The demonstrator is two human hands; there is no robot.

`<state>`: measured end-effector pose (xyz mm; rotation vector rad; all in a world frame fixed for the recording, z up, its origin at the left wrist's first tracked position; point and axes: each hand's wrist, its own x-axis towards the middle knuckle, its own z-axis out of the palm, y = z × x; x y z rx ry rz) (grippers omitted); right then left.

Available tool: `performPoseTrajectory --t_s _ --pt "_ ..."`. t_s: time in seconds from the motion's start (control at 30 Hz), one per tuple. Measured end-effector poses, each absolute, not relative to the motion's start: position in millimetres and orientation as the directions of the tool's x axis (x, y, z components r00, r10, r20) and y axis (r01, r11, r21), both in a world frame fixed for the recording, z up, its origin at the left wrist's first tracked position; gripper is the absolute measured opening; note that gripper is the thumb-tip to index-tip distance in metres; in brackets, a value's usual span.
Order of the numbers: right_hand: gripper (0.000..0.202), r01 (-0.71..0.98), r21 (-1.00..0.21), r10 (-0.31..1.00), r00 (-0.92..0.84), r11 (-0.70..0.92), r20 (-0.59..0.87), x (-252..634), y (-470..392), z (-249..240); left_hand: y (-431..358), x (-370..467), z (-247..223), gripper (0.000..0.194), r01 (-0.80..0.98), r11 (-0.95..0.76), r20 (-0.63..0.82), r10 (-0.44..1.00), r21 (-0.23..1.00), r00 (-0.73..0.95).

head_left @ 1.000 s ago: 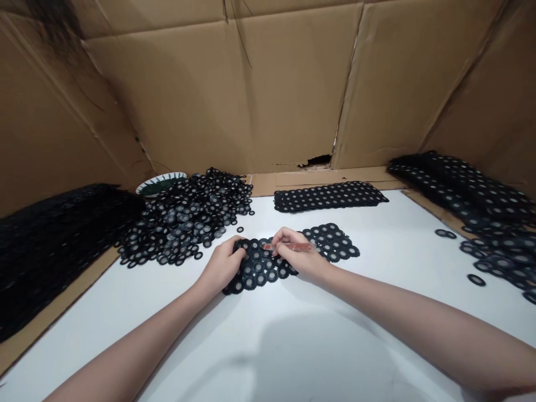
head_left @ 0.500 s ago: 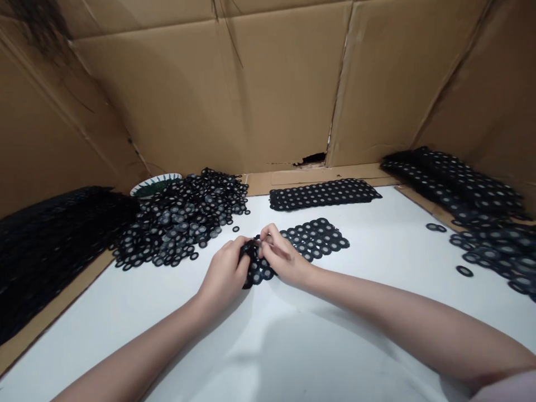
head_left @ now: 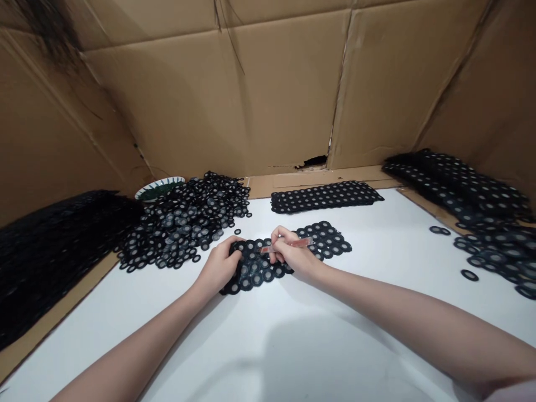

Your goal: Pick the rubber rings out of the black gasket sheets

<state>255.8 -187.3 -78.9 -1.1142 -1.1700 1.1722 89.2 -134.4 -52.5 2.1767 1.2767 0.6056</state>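
Observation:
A sheet of black rings with pale centres [head_left: 256, 277], joined in rows, lies on the white table in front of me. My left hand [head_left: 223, 263] pinches its left end between thumb and fingers. Held pen-like over the sheet's middle, a slim flat tool with a clear and red handle [head_left: 302, 243] is gripped in my right hand [head_left: 293, 251]. The tool's tip points left and its exact kind cannot be made out. Part of the sheet is hidden beneath my right hand, and its far end shows beyond the wrist.
A heap of loose black rings [head_left: 180, 223] lies at left, by a patterned dish [head_left: 161, 187] and a dark stack [head_left: 50, 240]. Another ring sheet [head_left: 326, 196] rests at the back. More sheets [head_left: 464, 181] and loose rings are at right. Cardboard walls [head_left: 234, 106] enclose the white table [head_left: 201, 346].
The sheet's left part, bunched up in my left hand before, now lies flatter. My left hand has moved left and my right hand slightly right, so the tool shows more clearly.

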Motion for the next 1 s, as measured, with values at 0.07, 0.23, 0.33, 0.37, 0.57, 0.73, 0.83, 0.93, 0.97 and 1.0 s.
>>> performPoseTrajectory --t_s 0.07,0.23,0.33,0.37,0.57,0.73,0.83,0.93,0.97,1.0 --pt "0.009 -0.068 -0.994 0.996 0.005 0.09 0.09 257.1 -187.4 -77.2 -136.1 89.6 -50.3 0.028 0.635 -0.416 0.127 0.884 0.65 0.45" --pt "0.011 -0.132 -0.989 0.99 -0.118 0.062 0.078 266.6 -184.1 -72.5 -138.6 89.7 -46.6 0.028 0.623 -0.428 0.143 0.879 0.654 0.455" --pt "0.011 -0.121 -0.991 0.983 -0.165 0.055 0.075 272.2 -180.7 -71.8 -138.3 89.6 -46.0 0.028 0.618 -0.436 0.156 0.877 0.654 0.454" --pt "0.011 -0.109 -0.992 0.981 -0.175 0.061 0.08 273.4 -179.8 -71.8 -138.1 89.6 -45.9 0.028 0.616 -0.437 0.159 0.877 0.655 0.454" --pt "0.012 -0.066 -0.991 0.958 -0.257 0.115 0.128 276.7 -175.1 -73.5 -138.7 89.2 -44.5 0.03 0.612 -0.417 0.138 0.882 0.672 0.45" --pt "0.011 -0.038 -0.993 0.954 -0.276 0.115 0.121 277.3 -176.1 -74.9 -140.9 89.5 -43.8 0.03 0.604 -0.423 0.156 0.882 0.675 0.444" --pt "0.011 -0.019 -0.995 0.966 -0.24 0.095 0.097 273.2 -180.4 -74.3 -141.9 89.9 -44.7 0.029 0.586 -0.44 0.17 0.873 0.681 0.458" --pt "0.012 0.011 -0.995 0.976 -0.192 0.104 0.1 267.4 -185.9 -73.1 -143.6 90.5 -44.4 0.029 0.569 -0.449 0.18 0.867 0.689 0.465" --pt "0.012 0.023 -0.992 0.977 -0.179 0.121 0.115 265.6 -187.8 -72.8 -144.7 90.9 -43.5 0.029 0.563 -0.45 0.183 0.866 0.693 0.466" --pt "0.013 0.046 -0.988 0.975 -0.177 0.145 0.135 264.1 -189.6 -72.5 -146.4 91.4 -42.3 0.029 0.559 -0.45 0.184 0.865 0.697 0.466"
